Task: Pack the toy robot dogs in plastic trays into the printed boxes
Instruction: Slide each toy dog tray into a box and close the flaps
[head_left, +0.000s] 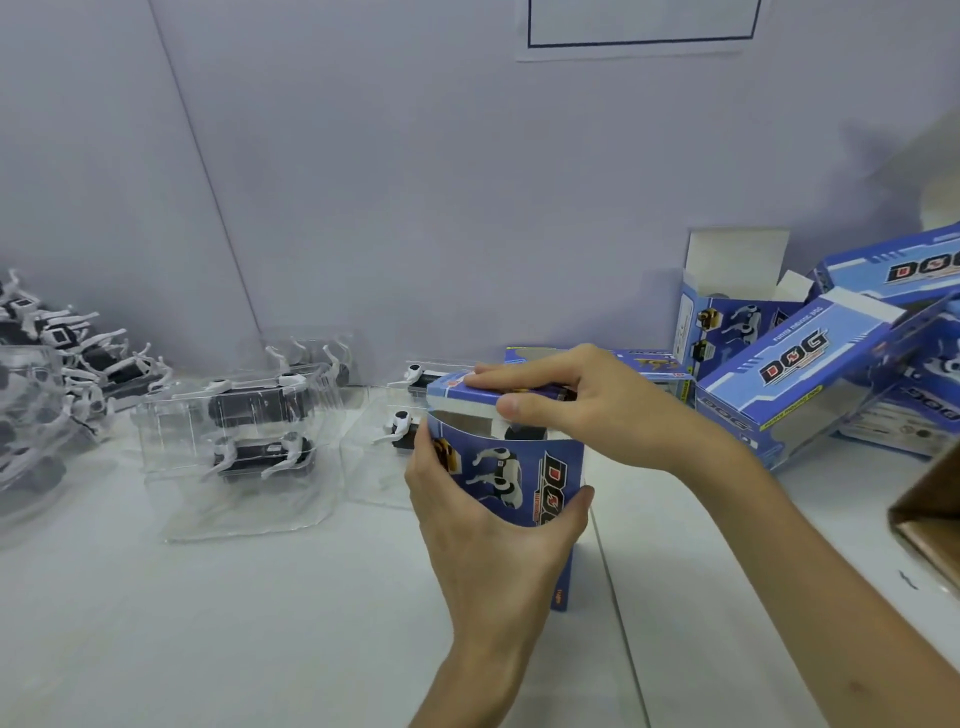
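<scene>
A blue printed box (519, 475) stands upright on the white table in front of me. My left hand (488, 525) is wrapped around its body from the near side. My right hand (561, 400) presses the box's top flap (457, 387) down over the opening, thumb on the flap's front edge. A dark part of a toy dog shows just under the flap. To the left lie clear plastic trays (244, 441) holding black-and-white toy robot dogs (260, 402).
More trayed dogs (67, 348) pile up at the far left. Several blue printed boxes (800, 374), some with open flaps, are heaped at the right. A brown cardboard carton edge (930, 514) juts in at the right. A pale wall stands close behind.
</scene>
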